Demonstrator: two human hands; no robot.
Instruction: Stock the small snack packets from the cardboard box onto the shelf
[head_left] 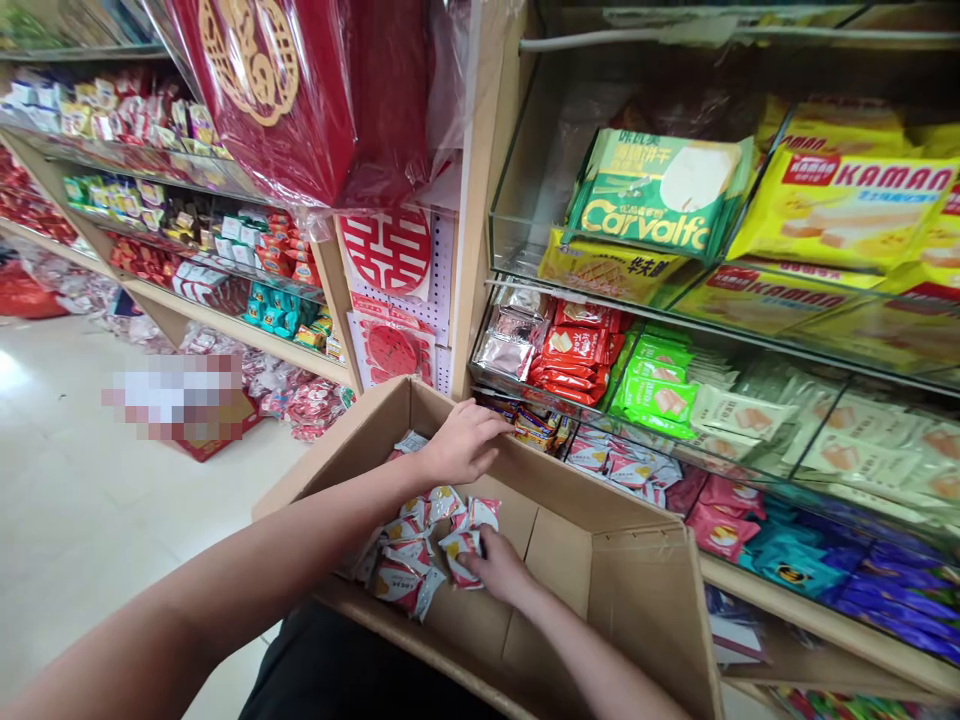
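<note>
An open cardboard box [645,570] sits against the shelves in front of me, with several small white-and-pink snack packets [409,580] heaped in its left part. Down inside the box, my right hand [501,568] pinches a snack packet [459,556] between thumb and fingers. My left hand [463,442] reaches across the packets to the box's far wall; its fingers are apart, slightly bent, with no item visible in them. Just beyond that wall, similar white-and-pink packets [622,465] lie in a clear shelf bin, partly hidden by the box.
Clear-fronted shelves on the right hold red packets [574,350], green packets [660,385] and yellow wafer packs [840,210]. A wrapped red gift box [300,90] juts out above. Bagged goods [307,400] and a red carton [217,430] lie on the floor at left.
</note>
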